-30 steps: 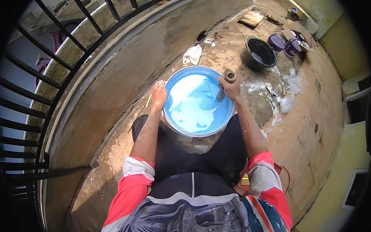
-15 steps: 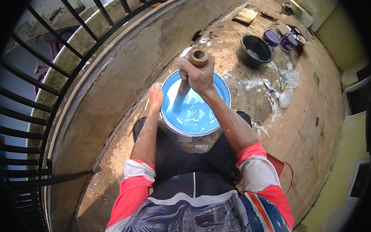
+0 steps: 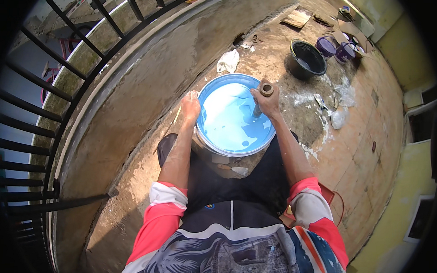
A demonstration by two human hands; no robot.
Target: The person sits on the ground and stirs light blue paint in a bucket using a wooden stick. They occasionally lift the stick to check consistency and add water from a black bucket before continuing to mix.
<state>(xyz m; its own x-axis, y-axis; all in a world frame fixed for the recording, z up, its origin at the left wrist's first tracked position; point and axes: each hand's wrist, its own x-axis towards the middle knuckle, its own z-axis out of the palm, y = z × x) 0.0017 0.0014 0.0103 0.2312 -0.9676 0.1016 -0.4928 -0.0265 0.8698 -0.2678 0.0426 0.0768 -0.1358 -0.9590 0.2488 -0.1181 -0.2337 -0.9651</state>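
Pole point(image 3: 257, 110), just one, dips into one bucket point(image 3: 230, 79)

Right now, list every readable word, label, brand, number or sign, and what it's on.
None readable.
Right-hand purple bucket: pale marking, too small to read.
Emblem on black trousers: too small to read.
Paint bucket: no lettering visible.

Left forearm point(image 3: 180, 152) and right forearm point(image 3: 293, 151) reach forward, slanting slightly inward; the left hand point(image 3: 191, 105) is curled, the right hand point(image 3: 269, 102) closed in a fist-like grip, the 2 roughly level and apart
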